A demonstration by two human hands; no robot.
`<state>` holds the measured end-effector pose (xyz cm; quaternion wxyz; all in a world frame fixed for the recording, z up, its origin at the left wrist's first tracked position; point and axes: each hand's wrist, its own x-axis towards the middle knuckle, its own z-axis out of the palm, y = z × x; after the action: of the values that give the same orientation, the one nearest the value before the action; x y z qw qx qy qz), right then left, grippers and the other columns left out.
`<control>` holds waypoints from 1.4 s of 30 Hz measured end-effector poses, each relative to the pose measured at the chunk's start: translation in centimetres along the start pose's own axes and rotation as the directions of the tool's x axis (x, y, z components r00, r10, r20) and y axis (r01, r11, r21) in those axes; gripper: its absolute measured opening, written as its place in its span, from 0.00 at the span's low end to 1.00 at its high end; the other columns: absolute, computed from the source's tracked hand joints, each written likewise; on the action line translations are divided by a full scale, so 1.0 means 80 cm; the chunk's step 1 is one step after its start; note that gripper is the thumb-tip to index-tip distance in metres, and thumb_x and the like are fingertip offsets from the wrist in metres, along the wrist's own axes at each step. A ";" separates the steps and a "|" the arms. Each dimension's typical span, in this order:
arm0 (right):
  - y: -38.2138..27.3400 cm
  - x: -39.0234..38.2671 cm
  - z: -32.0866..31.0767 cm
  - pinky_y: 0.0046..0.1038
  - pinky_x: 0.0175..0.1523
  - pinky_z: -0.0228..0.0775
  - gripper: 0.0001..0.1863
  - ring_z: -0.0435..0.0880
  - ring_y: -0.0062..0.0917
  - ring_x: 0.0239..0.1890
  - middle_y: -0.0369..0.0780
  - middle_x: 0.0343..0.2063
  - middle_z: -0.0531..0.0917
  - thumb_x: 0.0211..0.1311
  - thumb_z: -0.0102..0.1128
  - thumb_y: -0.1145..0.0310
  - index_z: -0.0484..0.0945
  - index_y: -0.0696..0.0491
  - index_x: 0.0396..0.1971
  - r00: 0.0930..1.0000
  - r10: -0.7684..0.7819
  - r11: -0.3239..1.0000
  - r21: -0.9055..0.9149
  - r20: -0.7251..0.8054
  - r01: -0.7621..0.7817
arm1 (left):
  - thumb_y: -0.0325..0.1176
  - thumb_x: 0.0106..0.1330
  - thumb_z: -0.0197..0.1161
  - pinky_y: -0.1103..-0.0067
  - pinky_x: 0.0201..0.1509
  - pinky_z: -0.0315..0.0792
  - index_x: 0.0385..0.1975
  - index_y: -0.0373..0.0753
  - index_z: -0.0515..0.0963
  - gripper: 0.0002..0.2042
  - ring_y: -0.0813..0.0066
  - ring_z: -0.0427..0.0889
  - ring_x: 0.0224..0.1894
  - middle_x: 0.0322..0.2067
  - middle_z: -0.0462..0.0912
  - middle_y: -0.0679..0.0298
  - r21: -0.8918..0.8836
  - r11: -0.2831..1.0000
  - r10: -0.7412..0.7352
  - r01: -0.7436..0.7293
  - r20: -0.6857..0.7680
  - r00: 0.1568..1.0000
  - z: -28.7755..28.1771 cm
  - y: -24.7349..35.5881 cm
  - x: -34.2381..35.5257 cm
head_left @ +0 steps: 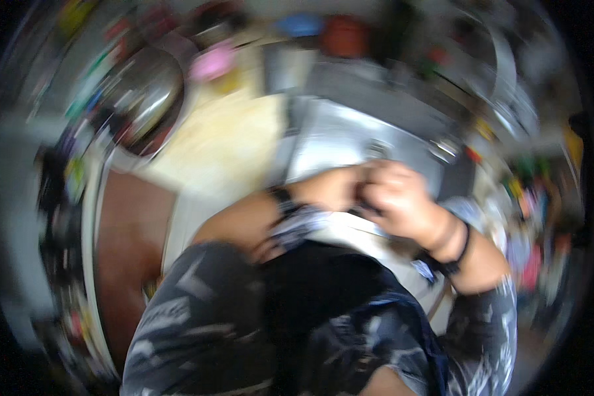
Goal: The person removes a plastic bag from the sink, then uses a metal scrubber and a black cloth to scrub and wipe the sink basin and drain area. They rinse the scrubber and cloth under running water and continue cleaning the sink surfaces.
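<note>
My left hand (340, 188) and my right hand (400, 198) meet in front of a shiny metal surface (330, 135); blur hides whether that is a sink or a stovetop. The right hand's fingers are curled closed beside the left hand. Something small and dark shows between the two hands, too smeared to name. The left hand's fingers are blurred and partly hidden behind the right. Below my left wrist is a black and white patterned cloth (298, 228); what holds it cannot be made out.
A pale yellowish counter (221, 142) lies left of the metal surface, with a pink thing (212, 61) toward its back. Further left are a large round shiny vessel (142, 96) and a reddish-brown panel (135, 244). Cluttered colourful items (528, 204) crowd the right side.
</note>
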<state>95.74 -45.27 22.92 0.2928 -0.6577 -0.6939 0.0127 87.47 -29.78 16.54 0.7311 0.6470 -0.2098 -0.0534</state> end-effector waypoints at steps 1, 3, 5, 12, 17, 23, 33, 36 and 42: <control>0.000 -0.004 0.005 0.36 0.44 0.74 0.13 0.79 0.36 0.42 0.39 0.35 0.80 0.35 0.66 0.69 0.79 0.50 0.27 0.999 -0.036 0.999 0.000 -0.032 0.036 | 0.18 0.63 0.53 0.74 0.58 0.71 0.57 0.39 0.67 0.22 0.69 0.75 0.53 0.49 0.76 0.56 -0.005 0.971 -0.239 0.239 -0.070 0.968 0.005 0.015 -0.005; 0.012 -0.017 0.009 0.35 0.47 0.73 0.14 0.78 0.37 0.46 0.38 0.37 0.80 0.37 0.63 0.70 0.79 0.49 0.30 0.991 0.011 0.989 0.147 -0.133 0.008 | 0.27 0.68 0.49 0.69 0.58 0.71 0.56 0.39 0.68 0.17 0.66 0.75 0.54 0.49 0.76 0.56 0.151 0.905 -0.398 0.398 -0.028 0.917 -0.006 0.031 0.013; 0.011 -0.027 0.016 0.36 0.45 0.73 0.13 0.79 0.38 0.40 0.38 0.34 0.80 0.40 0.64 0.66 0.80 0.47 0.31 0.988 -0.023 0.996 0.079 -0.152 0.035 | 0.28 0.68 0.50 0.68 0.58 0.71 0.56 0.39 0.68 0.17 0.66 0.75 0.54 0.50 0.76 0.56 0.209 0.895 -0.399 0.395 -0.023 0.917 0.000 0.035 0.039; -0.009 -0.044 0.009 0.35 0.38 0.71 0.09 0.77 0.33 0.36 0.35 0.31 0.78 0.40 0.62 0.66 0.78 0.47 0.26 0.996 -0.086 0.994 0.070 -0.005 0.087 | 0.33 0.67 0.51 0.66 0.59 0.70 0.55 0.39 0.69 0.17 0.64 0.74 0.56 0.51 0.76 0.56 -0.261 0.826 -0.546 0.500 -0.147 0.824 0.005 -0.019 0.080; -0.001 -0.059 0.003 0.37 0.46 0.72 0.17 0.79 0.38 0.41 0.42 0.35 0.79 0.39 0.67 0.63 0.77 0.52 0.32 0.969 0.133 0.991 -0.005 -0.209 -0.137 | 0.37 0.67 0.51 0.64 0.60 0.69 0.55 0.40 0.70 0.18 0.63 0.73 0.57 0.52 0.75 0.55 -0.845 0.349 -0.657 0.406 0.088 0.749 0.005 -0.050 0.076; 0.024 -0.117 0.017 0.40 0.53 0.69 0.31 0.76 0.49 0.47 0.56 0.43 0.75 0.47 0.66 0.63 0.68 0.64 0.49 0.646 0.740 0.664 0.358 -0.188 -0.657 | 0.35 0.65 0.51 0.53 0.58 0.69 0.56 0.40 0.68 0.19 0.55 0.73 0.57 0.55 0.73 0.55 -0.852 0.282 -0.766 0.440 0.076 0.638 0.020 -0.036 0.048; 0.033 -0.152 0.021 0.31 0.41 0.74 0.08 0.81 0.32 0.33 0.43 0.28 0.81 0.54 0.64 0.72 0.74 0.55 0.31 0.659 0.741 0.589 0.596 -0.129 -0.546 | 0.27 0.63 0.62 0.80 0.52 0.70 0.48 0.32 0.73 0.14 0.76 0.76 0.44 0.41 0.80 0.63 -0.178 0.934 -0.348 0.309 -0.647 0.678 0.049 0.006 -0.008; 0.017 -0.147 -0.007 0.23 0.37 0.69 0.06 0.75 0.20 0.30 0.37 0.26 0.77 0.58 0.61 0.74 0.73 0.54 0.33 0.723 0.674 0.619 0.650 -0.152 -0.441 | 0.31 0.66 0.60 0.79 0.54 0.69 0.49 0.31 0.70 0.15 0.77 0.75 0.45 0.42 0.78 0.63 0.032 0.947 -0.207 0.321 -0.702 0.681 0.052 0.039 -0.037; -0.017 -0.113 -0.044 0.19 0.42 0.65 0.05 0.70 0.16 0.35 0.33 0.31 0.73 0.59 0.59 0.76 0.72 0.56 0.34 0.704 0.634 0.637 0.733 -0.322 -0.238 | 0.29 0.68 0.57 0.77 0.55 0.68 0.48 0.31 0.70 0.12 0.75 0.76 0.47 0.45 0.79 0.60 0.161 0.970 0.022 0.182 -0.804 0.595 0.046 0.122 -0.071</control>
<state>95.66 -55.05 22.87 0.6732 -0.6438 -0.3386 0.1326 79.05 -29.62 24.92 0.6654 0.6897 0.1648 0.2332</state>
